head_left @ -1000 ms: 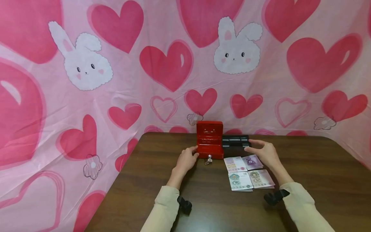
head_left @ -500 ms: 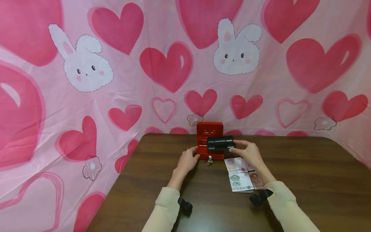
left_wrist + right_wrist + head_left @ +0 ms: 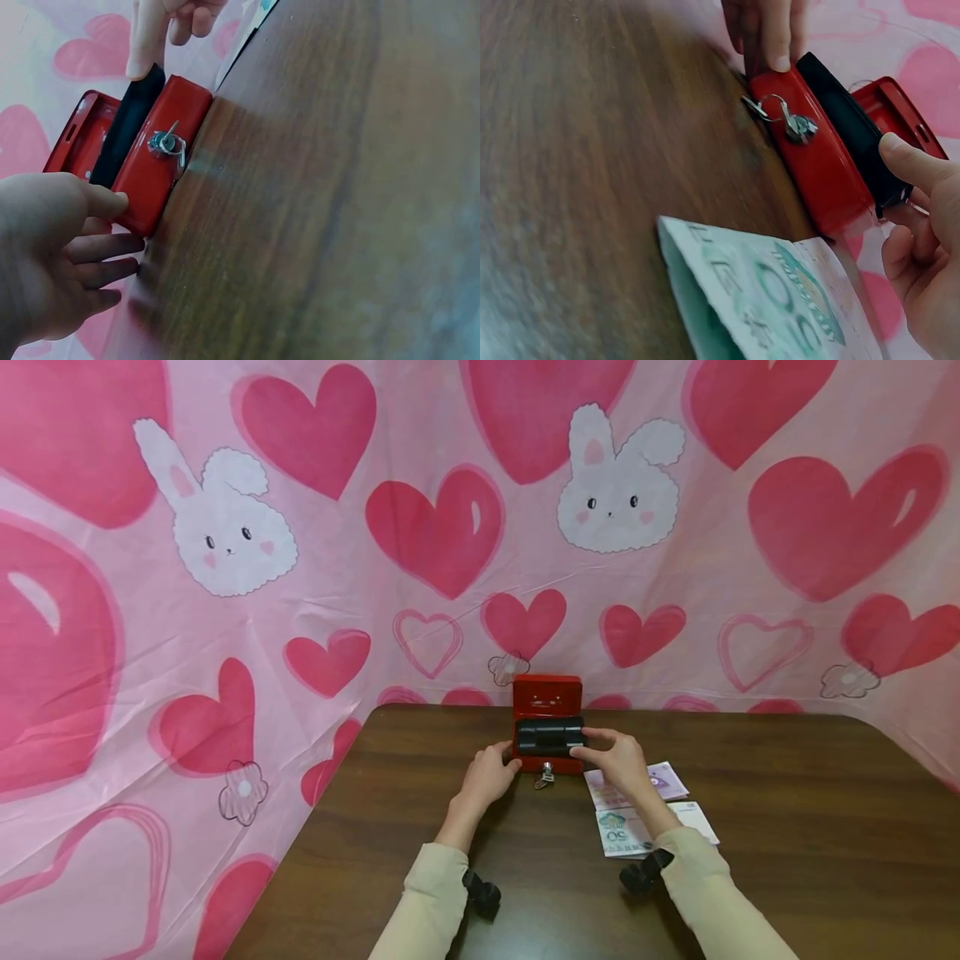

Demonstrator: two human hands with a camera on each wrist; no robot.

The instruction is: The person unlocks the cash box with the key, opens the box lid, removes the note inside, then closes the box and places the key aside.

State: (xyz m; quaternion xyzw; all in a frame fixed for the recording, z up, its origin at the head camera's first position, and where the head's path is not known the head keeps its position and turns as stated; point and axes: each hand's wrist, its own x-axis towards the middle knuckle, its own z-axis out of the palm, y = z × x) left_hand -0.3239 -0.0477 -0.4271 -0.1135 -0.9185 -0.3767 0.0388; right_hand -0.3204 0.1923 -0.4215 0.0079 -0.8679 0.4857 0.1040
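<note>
A small red cash box (image 3: 566, 767) stands with its lid raised at the back of the table. My right hand (image 3: 621, 762) pinches the right end of a black coin tray (image 3: 550, 737) between thumb and fingers. The tray lies across the box opening, tilted within it in the right wrist view. At the box's left front corner, my left hand (image 3: 486, 775) touches the wall, thumb (image 3: 111, 201) on the front and the other fingers loosely extended beside it. Keys (image 3: 772, 111) on a ring hang from the front lock.
Folded banknotes, among them a green 50 note (image 3: 617, 832) and a purple one (image 3: 670, 779), lie right of the box, partly under my right forearm. The brown wooden table (image 3: 810, 827) ends at a pink heart-patterned cloth (image 3: 420, 427).
My right hand has carried the black coin tray leftward from beside the cash box and lowered it into the opening. The left hand has stayed at the box's left corner.
</note>
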